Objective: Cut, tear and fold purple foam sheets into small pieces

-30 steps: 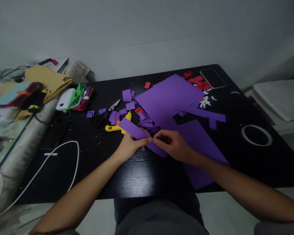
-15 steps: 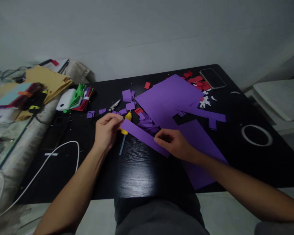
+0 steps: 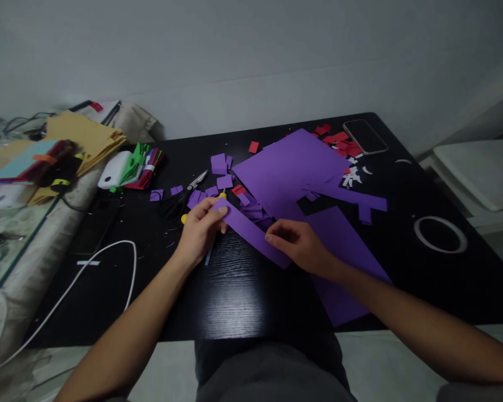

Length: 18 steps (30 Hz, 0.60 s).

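A strip of purple paper (image 3: pixel 254 234) slants between my two hands, a little above the black table. My left hand (image 3: pixel 202 226) is closed on its upper left end, thumb on top. Near the lower right end, my right hand (image 3: pixel 295 243) pinches the strip's edge between thumb and fingers. Behind my left hand, a yellow-handled tool (image 3: pixel 222 195) is mostly hidden. Black-handled scissors (image 3: pixel 193 187) lie just beyond it. Small purple paper pieces (image 3: pixel 225 181) are scattered past the strip. A large purple sheet (image 3: pixel 295 162) lies beyond, and another purple sheet (image 3: pixel 343 251) is partly under my right forearm.
Red scraps (image 3: pixel 343 145), white scraps (image 3: pixel 351 177) and a phone (image 3: pixel 365 136) lie at the back right. A white ring (image 3: pixel 440 233) is at the right. Bundled coloured paper (image 3: pixel 140 167) and a white cable (image 3: pixel 129 273) are at the left. The black table (image 3: pixel 235 312) ends before my lap.
My left hand has moved slightly right along the strip, its thumb now lying over the paper and covering more of the yellow-handled tool. My right hand has barely moved.
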Available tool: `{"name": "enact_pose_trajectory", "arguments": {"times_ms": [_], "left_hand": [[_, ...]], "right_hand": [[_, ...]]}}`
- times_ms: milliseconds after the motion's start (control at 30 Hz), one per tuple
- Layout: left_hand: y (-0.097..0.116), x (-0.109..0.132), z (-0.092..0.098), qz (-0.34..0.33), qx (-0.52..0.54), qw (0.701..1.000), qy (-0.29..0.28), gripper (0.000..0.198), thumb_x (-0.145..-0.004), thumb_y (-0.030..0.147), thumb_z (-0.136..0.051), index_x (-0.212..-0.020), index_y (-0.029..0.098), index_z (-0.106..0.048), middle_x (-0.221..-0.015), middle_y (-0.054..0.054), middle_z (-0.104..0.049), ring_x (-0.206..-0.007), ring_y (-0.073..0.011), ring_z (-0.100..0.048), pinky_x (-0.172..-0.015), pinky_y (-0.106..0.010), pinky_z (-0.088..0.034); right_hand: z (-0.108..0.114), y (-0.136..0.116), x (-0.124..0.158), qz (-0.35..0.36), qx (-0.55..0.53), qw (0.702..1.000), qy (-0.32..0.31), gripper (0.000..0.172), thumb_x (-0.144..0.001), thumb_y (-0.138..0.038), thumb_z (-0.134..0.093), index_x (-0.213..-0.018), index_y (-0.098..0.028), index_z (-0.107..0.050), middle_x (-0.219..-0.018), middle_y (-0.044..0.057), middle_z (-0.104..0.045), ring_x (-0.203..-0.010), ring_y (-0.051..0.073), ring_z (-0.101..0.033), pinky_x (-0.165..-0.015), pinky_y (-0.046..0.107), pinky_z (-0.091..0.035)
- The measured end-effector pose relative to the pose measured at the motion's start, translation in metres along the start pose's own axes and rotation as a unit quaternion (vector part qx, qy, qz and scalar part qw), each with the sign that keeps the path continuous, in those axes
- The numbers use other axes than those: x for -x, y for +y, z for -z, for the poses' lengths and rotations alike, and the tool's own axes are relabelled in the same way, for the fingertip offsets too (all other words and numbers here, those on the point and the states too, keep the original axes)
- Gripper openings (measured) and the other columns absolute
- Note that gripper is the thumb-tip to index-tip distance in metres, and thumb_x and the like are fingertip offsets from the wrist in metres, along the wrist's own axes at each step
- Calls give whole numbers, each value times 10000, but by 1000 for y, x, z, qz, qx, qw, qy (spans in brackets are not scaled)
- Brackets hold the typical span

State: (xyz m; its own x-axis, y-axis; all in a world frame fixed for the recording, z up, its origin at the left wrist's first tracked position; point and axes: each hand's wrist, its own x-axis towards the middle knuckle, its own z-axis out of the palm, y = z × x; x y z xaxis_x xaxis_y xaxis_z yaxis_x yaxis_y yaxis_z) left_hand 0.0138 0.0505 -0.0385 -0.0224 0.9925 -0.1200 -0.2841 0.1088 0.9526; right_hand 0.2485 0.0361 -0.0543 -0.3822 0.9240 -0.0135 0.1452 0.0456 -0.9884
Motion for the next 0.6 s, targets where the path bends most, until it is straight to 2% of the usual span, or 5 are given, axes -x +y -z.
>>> {"name": "enact_pose_trajectory", "arguments": {"times_ms": [133, 433, 600], "left_hand": [[-9, 8, -6, 31, -34, 999, -29, 217, -736, 274, -857, -714, 134, -693, -634, 7, -625, -521, -86, -543, -504, -210, -447], [-4, 2, 5, -20, -46, 999, 12, 140, -782, 248, -793, -698, 169, -714, -610, 24, -623, -527, -90, -559, -541, -208, -470], [-5, -1, 13, -50, -101, 992, 52, 123, -794, 263, -749, -705, 180, -725, -599, 26, -609, -529, -103, -544, -533, -216, -442]], "right_hand": [[0, -1, 2, -7, 7, 1000, -16, 168, -880, -338, -684, -828, -181, -711, -738, 0, -659, -675, 139, -564, -637, 276, -432], [-1, -1, 2, -4, 18, 999, -27, 163, -881, -327, -681, -821, -177, -704, -727, -10, -646, -665, 129, -563, -630, 264, -428], [-1, -1, 2, -7, 19, 999, -31, 153, -873, -319, -685, -812, -180, -702, -718, -12, -647, -658, 129, -566, -629, 263, -433]]}}
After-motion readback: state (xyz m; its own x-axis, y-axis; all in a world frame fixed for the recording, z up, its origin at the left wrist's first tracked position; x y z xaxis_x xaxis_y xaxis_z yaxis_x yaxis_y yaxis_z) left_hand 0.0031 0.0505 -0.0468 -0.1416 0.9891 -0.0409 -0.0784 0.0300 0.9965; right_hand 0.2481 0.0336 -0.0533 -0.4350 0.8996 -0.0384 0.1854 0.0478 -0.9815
